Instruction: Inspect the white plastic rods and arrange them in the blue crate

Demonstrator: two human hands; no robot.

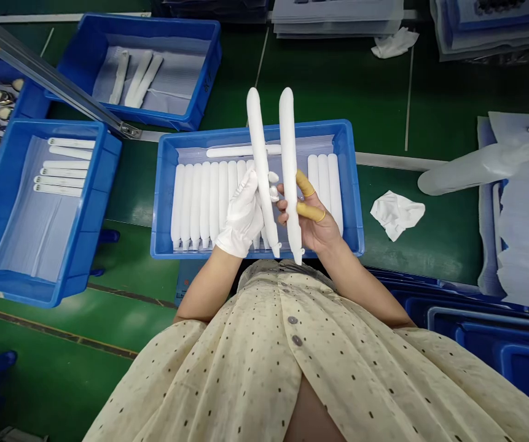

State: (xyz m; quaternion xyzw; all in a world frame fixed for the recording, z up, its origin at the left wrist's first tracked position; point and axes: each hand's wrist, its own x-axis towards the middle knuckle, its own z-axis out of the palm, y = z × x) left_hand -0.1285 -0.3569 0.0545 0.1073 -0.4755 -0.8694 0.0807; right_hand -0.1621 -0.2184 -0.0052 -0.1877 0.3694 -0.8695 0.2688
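clearly, left fingers (pixel 248 187) clamp white stick (pixel 257 135), right fingers (pixel 310 212) clamp second stick (pixel 287 141); far bin (pixel 199 103): black writing (pixel 207 80) perhaps, unreadable

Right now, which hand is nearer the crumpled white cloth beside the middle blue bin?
Right: the right hand is over the bin, left of the cloth; the left hand is farther left.

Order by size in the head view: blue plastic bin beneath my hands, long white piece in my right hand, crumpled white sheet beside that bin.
1. Blue plastic bin
2. Long white piece, nearer the camera
3. Crumpled white sheet
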